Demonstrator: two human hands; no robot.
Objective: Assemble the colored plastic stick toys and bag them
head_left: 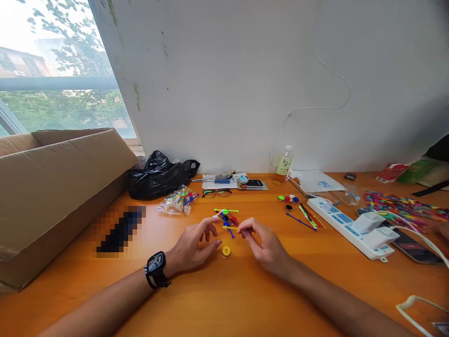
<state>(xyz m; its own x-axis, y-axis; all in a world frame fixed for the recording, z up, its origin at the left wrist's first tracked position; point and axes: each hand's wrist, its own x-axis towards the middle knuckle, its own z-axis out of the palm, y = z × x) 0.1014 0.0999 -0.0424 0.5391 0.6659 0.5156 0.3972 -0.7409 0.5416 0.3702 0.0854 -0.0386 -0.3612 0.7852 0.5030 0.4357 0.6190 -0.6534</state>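
Note:
My right hand (264, 244) is closed in a pinch on one end of a thin yellow plastic stick (229, 228), which points left over a small pile. My left hand (192, 243) is across from it, thumb and fingers apart, with nothing in it. Between the hands, nearer to me, a yellow spool-shaped piece (226, 252) stands on the table. Just beyond the fingertips lies the pile, with a green stick (229, 210), blue sticks (224, 218) and red and white parts overlapping. My left wrist wears a black watch (156, 264).
A cardboard box (63, 187) fills the left side. A black plastic bag (157, 175), a clear packet (178, 200), glasses (216, 192) and a bottle (283, 166) line the back. Rightward are round caps (288, 199), loose sticks (307, 216), a power strip (347, 227) and a colourful heap (400, 206).

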